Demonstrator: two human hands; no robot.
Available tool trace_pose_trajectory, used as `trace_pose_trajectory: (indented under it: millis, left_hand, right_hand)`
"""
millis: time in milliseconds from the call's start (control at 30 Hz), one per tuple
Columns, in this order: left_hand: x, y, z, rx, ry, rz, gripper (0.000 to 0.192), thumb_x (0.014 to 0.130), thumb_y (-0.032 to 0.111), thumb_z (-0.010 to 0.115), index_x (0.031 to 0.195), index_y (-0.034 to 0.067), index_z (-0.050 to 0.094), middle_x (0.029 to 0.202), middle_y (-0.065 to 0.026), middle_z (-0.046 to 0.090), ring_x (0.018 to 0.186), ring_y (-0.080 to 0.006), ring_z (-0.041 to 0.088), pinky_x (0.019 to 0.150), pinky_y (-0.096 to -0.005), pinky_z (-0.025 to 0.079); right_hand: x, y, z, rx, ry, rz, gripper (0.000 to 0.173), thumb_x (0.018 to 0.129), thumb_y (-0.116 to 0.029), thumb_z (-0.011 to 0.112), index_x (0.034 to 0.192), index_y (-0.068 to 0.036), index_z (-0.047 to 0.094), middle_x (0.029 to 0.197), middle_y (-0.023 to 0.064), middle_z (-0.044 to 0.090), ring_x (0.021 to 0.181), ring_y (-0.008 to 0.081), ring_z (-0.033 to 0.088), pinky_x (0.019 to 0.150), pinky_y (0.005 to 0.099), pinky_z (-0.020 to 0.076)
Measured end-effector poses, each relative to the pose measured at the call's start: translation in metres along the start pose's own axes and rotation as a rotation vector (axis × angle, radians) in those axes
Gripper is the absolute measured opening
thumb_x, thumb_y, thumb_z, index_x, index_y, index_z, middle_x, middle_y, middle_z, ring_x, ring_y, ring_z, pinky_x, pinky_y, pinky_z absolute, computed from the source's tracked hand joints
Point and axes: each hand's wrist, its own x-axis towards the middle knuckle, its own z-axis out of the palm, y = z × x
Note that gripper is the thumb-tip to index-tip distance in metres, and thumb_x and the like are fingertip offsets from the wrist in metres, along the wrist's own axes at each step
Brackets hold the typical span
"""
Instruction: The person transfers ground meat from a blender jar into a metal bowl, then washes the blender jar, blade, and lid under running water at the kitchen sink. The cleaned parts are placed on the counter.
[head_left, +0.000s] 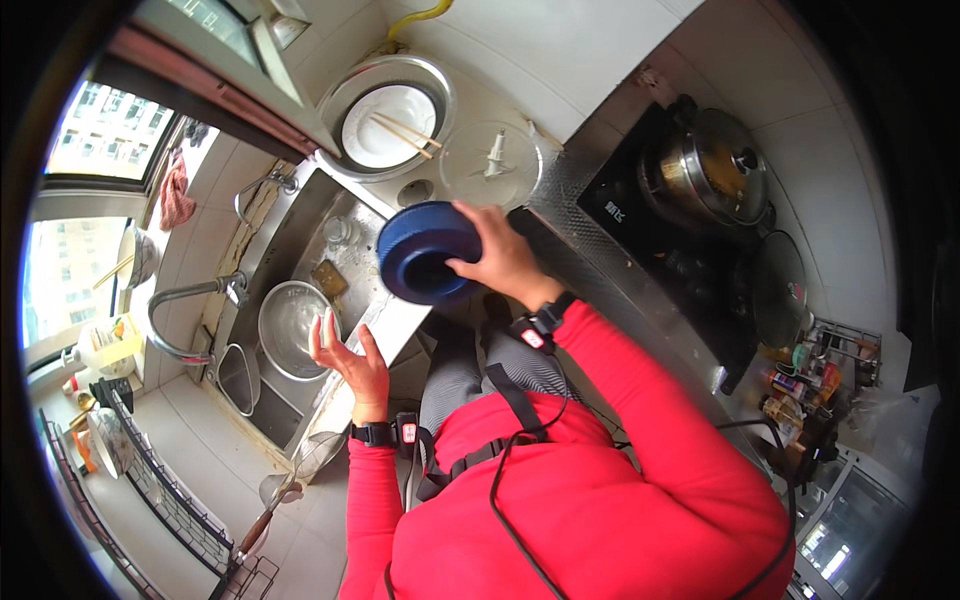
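My right hand (499, 251) grips the rim of a dark blue bowl (420, 247), its thumb on one side and its fingers on the other, above the counter's edge by the sink. My left hand (349, 360) holds nothing; its fingers are spread over the front edge of the steel sink (289, 420). Close to its fingertips, a round metal basin (289, 330) lies in the sink. A brown sponge or scouring pad (328, 277) and a small clear glass item (339, 231) are farther back. A strainer (238, 379) stands beside the basin.
In the corner, a large metal basin (448, 90) holds a white plate (390, 112) with chopsticks. Beside it is a clear round container (491, 165) with a blade piece. A lidded pot (712, 169) stands on the black stove (622, 180) at right. A curved faucet (161, 300) reaches over the sink.
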Motion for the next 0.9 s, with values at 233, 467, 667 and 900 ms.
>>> trace_pose_trajectory:
  millis: [233,467,667,900]
  left_hand:
    - [-0.013,0.046,0.047,-0.077,-0.122,-0.061,0.061,0.087,0.006,0.068,0.144,0.008,0.046,0.145,-0.0196,0.035,0.135,-0.037,0.033,0.114,-0.0498,0.024]
    - [0.005,0.073,0.124,-0.723,-0.567,-0.515,0.057,0.097,0.014,0.061,0.147,0.002,0.037,0.14,-0.0171,0.047,0.112,-0.0262,0.061,0.089,-0.0384,0.051]
    - [0.043,0.101,0.194,-1.191,-0.722,-1.064,0.079,0.101,0.039,0.056,0.158,0.009,0.011,0.159,-0.0206,0.019,0.126,-0.0347,0.056,0.096,-0.0468,0.053]
    - [0.085,0.08,0.242,-1.279,-0.881,-1.136,0.059,0.098,0.023,0.048,0.148,0.001,0.025,0.151,-0.0285,0.031,0.114,-0.0401,0.063,0.09,-0.0466,0.058]
  right_hand:
    - [-0.054,0.064,-0.14,-0.157,0.45,0.062,0.097,0.068,-0.026,0.09,0.149,-0.01,0.039,0.123,0.0165,0.048,0.112,0.0346,0.052,0.1,0.0454,0.0437]
    - [-0.056,0.147,-0.162,-0.4,0.436,0.1,0.079,0.071,-0.01,0.084,0.139,-0.011,0.046,0.118,0.015,0.047,0.108,0.0367,0.05,0.096,0.0466,0.0418]
    - [-0.069,0.195,-0.133,-0.796,0.268,-0.176,0.074,0.062,-0.008,0.08,0.13,-0.018,0.052,0.109,0.008,0.046,0.107,0.0303,0.05,0.099,0.0497,0.0357]
    - [-0.088,0.23,-0.12,-0.873,0.15,-0.123,0.032,0.083,-0.007,0.063,0.114,-0.015,0.058,0.107,0.0066,0.051,0.111,0.026,0.053,0.111,0.0498,0.0329]
